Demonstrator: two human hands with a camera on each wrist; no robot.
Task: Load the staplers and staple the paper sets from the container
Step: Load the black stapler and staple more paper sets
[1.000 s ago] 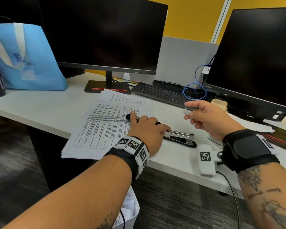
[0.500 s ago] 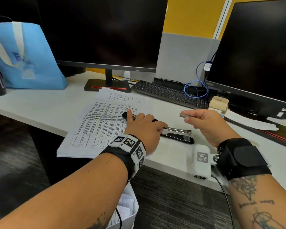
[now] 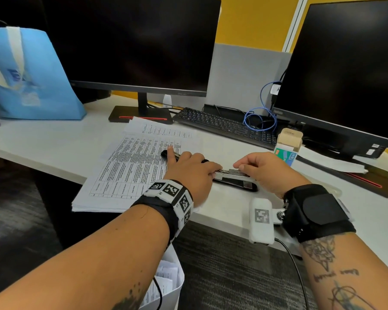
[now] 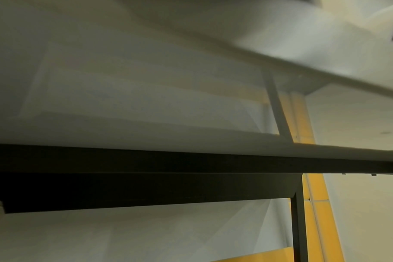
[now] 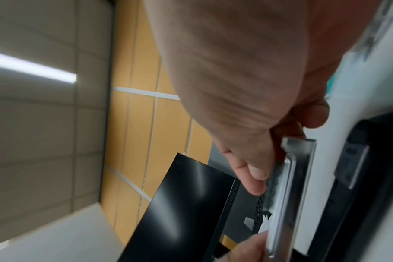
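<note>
A white office desk (image 3: 43, 146) runs under two dark monitors, against a yellow wall with a grey partition. A second ago the right hand (image 3: 267, 170) was held up off the desk, pinching a short strip of staples (image 5: 274, 174). Now it has come down onto the open black stapler with its shiny metal magazine (image 3: 233, 176), thumb and forefinger pinching the strip against the channel. The left hand (image 3: 190, 173) has stayed put, fingers curled over the hinged end of the stapler to pin it, index finger stretched out along the flipped-back top arm. Loading looks nearly done: the strip still has to be seated and the top closed before any stapling.

The stack of printed table sheets (image 3: 130, 171) lies just left of the left hand, partly under it. A small green-and-white staple box with a cardboard flap (image 3: 288, 146) stands just beyond the right hand, and a black keyboard (image 3: 224, 126) lies further back. A white bin holding papers (image 3: 170, 285) sits below the left forearm. A blue tote bag (image 3: 29, 74) is far off to the left. Nothing blocks the stapler. The left wrist view shows neither hand nor stapler.
</note>
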